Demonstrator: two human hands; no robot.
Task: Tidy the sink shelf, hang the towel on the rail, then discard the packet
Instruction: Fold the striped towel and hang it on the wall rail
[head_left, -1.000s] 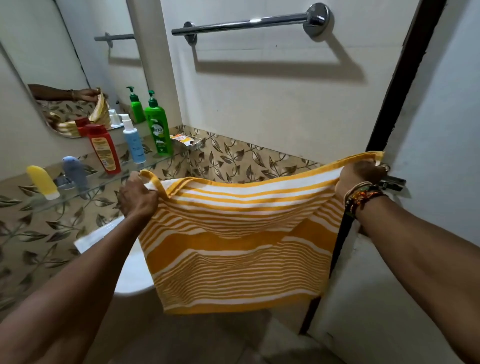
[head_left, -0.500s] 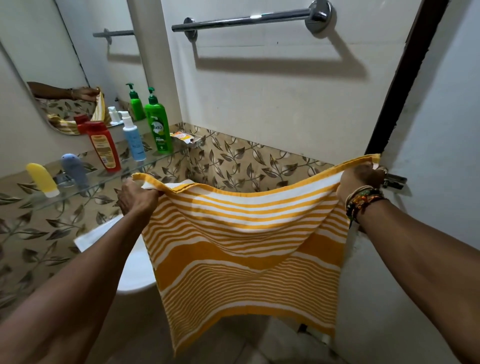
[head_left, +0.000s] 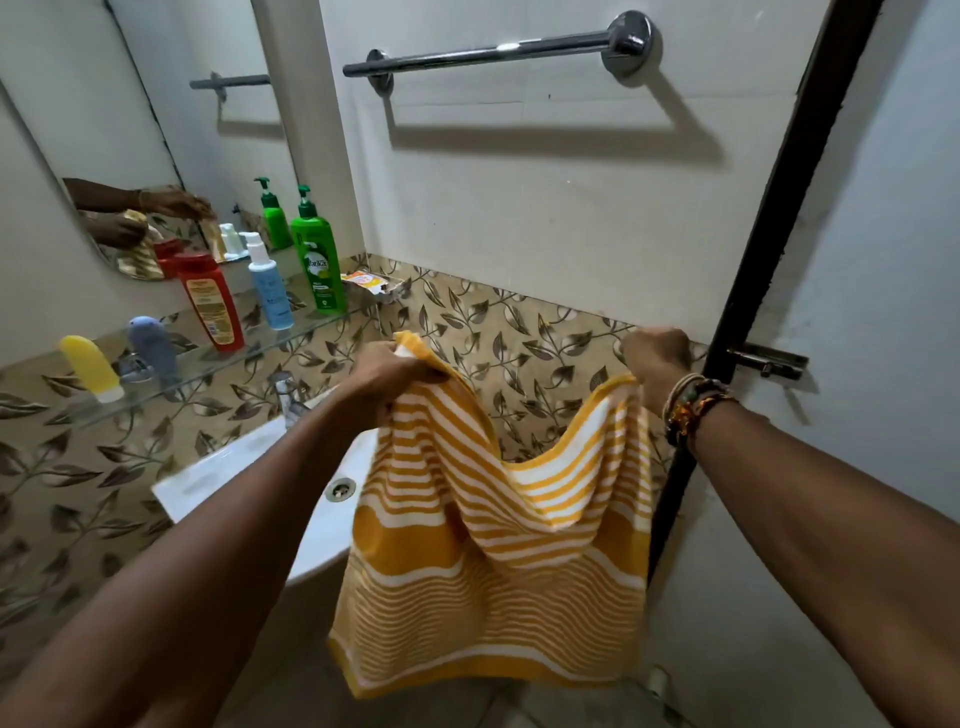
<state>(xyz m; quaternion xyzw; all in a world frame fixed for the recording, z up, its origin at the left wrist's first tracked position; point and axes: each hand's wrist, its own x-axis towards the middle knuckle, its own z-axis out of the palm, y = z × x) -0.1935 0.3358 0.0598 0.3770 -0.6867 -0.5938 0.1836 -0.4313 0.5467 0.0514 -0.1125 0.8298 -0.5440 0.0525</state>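
Note:
A yellow and white striped towel (head_left: 493, 587) hangs between both hands, its top edge sagging in the middle. My left hand (head_left: 387, 371) grips its left top corner and my right hand (head_left: 655, 358) grips the right top corner. The chrome towel rail (head_left: 488, 53) is bare on the wall high above the hands. On the glass shelf (head_left: 306, 332) stand a green pump bottle (head_left: 318, 265), a blue and white spray bottle (head_left: 267, 286), a red bottle (head_left: 210, 301), a grey-blue tube (head_left: 153, 345) and a yellow tube (head_left: 91, 366). An orange and white packet (head_left: 366, 283) lies in a soap dish at the shelf's right end.
A white basin (head_left: 234, 467) with a chrome tap (head_left: 285, 395) sits under the shelf at the left. A mirror (head_left: 130, 130) covers the left wall. A dark door frame (head_left: 769, 260) with a bolt latch (head_left: 769, 361) runs down the right side.
My hands have come closer together, so the taut towel now sags in a fold. The view has tilted so the rail sits lower in frame.

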